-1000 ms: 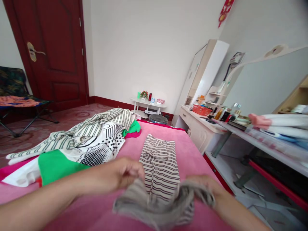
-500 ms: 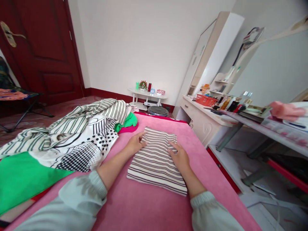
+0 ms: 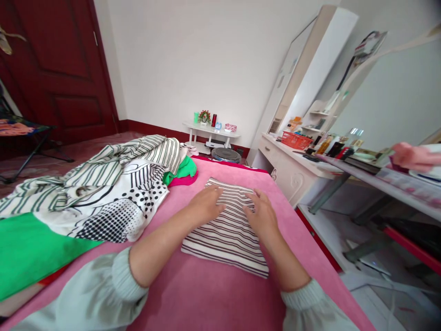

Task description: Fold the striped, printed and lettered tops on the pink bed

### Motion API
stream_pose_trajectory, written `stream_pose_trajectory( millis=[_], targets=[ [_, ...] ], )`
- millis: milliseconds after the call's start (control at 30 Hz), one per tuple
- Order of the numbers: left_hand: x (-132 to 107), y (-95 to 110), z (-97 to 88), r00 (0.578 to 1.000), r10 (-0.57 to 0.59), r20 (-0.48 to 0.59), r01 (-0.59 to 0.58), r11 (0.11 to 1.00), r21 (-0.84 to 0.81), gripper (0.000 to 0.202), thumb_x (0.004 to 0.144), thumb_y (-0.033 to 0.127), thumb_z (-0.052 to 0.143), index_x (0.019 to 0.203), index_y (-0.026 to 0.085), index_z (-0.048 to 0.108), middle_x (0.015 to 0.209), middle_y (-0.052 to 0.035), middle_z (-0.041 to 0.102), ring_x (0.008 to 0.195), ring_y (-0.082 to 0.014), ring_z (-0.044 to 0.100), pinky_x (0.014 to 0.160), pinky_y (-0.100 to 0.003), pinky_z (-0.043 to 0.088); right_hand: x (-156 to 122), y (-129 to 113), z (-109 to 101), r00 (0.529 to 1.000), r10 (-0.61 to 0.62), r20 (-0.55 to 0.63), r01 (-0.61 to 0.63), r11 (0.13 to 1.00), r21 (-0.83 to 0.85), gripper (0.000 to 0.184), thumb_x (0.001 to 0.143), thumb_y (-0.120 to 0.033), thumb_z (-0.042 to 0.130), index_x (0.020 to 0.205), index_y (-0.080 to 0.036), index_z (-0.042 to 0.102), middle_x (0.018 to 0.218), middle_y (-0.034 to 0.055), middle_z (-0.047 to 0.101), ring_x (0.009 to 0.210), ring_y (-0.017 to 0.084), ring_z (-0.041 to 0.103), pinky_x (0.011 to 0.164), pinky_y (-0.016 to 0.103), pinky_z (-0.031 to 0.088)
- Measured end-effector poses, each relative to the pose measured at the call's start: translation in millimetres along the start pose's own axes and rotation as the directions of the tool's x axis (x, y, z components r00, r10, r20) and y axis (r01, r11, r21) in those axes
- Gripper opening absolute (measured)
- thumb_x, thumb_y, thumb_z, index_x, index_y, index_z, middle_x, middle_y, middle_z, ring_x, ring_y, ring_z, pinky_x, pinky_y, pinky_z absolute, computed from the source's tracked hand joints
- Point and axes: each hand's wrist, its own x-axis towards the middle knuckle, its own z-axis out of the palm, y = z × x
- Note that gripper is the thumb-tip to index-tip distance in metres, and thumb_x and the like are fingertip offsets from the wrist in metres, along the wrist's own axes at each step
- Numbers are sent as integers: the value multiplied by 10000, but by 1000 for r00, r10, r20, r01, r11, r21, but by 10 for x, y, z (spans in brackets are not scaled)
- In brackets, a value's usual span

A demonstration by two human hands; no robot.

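A folded garment with white and dark stripes [image 3: 223, 243] lies flat on the pink bed cover [image 3: 206, 294] in front of me. Over its far left part is my left hand [image 3: 206, 204], fingers extended and thumb apart. My right hand [image 3: 262, 212] rests at the far right edge of the cloth, its fingers spread. Neither hand grips the fabric; whether the left one touches it or hovers just above, I cannot tell.
Left of me is a loose heap of clothes [image 3: 138, 193], striped, dotted and green. A white dressing table [image 3: 289, 161] with a red basket [image 3: 295, 140] stands on the right. Beyond the bed is a low white stand [image 3: 210, 130]; a dark red door [image 3: 62, 69] is at the left.
My left hand has moved right, from the garment's left edge to over its top. The right hand has shifted slightly toward the far right corner. The view has turned a little.
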Motion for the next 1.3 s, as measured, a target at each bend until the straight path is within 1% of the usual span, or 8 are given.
stream_pose_trajectory(
  millis=[133, 333, 633, 800, 867, 1000, 1167, 1300],
  targets=[
    [-150, 238, 257, 997, 37, 69, -43, 995, 86, 557, 901, 354, 374, 1393, 93, 379, 1488, -150, 320, 1370, -273, 291, 1112, -438, 253, -31, -143, 112, 982, -108, 152, 81, 982, 173, 517, 926, -400, 326, 1390, -189, 411, 1466, 73, 376, 1367, 189, 297, 1123, 399, 245],
    [-246, 105, 659, 999, -3, 37, -3, 986, 167, 602, 905, 393, 314, 1454, 148, 287, 1539, -94, 204, 1409, -304, 166, 1132, -510, 126, -207, -6, 479, 925, 47, 377, 28, 981, -192, 586, 953, -457, 220, 1479, -199, 214, 1555, 30, 146, 1431, 202, 84, 1149, 450, 69],
    [-307, 144, 611, 1000, -9, -26, 12, 991, 132, 584, 901, 377, 300, 1438, 148, 331, 1523, -99, 256, 1396, -321, 197, 1122, -526, 114, -227, -88, 428, 931, 77, 356, 30, 957, -287, 562, 961, -446, 174, 1479, -230, 211, 1559, 16, 144, 1428, 201, 98, 1136, 427, 109],
    [-326, 138, 634, 997, -16, -71, 25, 991, 133, 604, 905, 389, 291, 1442, 112, 314, 1513, -112, 280, 1392, -313, 208, 1127, -507, 124, 68, -242, 273, 837, 121, 533, 70, 943, -324, 551, 928, -421, 327, 1422, -181, 359, 1531, 107, 233, 1408, 291, 167, 1088, 488, 212],
    [-315, 133, 637, 998, -22, -66, 30, 991, 129, 617, 908, 413, 279, 1442, 104, 313, 1512, -119, 279, 1392, -314, 206, 1128, -508, 121, 213, -263, 256, 861, 58, 505, 118, 944, -310, 530, 929, -432, 329, 1395, -190, 405, 1519, 109, 267, 1407, 284, 170, 1093, 478, 202],
    [-296, 120, 639, 996, -55, -67, 62, 993, 105, 702, 884, 566, 267, 1447, 149, 314, 1517, -111, 269, 1397, -338, 176, 1119, -544, 102, 375, -50, 448, 927, 54, 370, 76, 941, -329, 557, 951, -500, 206, 1453, -269, 276, 1551, 52, 183, 1421, 238, 117, 1113, 496, 128],
    [-282, 94, 650, 995, -82, -56, 88, 991, 101, 808, 810, 696, 291, 1454, 208, 302, 1534, -83, 230, 1406, -361, 117, 1105, -587, 57, 486, 270, 705, 904, 160, 397, 0, 928, -373, 614, 923, -583, 183, 1470, -305, 200, 1559, 52, 150, 1427, 230, 83, 1104, 515, 128],
    [-289, 88, 656, 997, -68, -44, 72, 992, 105, 803, 820, 680, 293, 1455, 189, 298, 1536, -94, 217, 1409, -360, 103, 1105, -581, 57, 506, 236, 702, 902, 196, 385, -29, 917, -399, 628, 922, -583, 133, 1480, -298, 163, 1563, 50, 129, 1428, 225, 69, 1106, 512, 114]
  ],
)
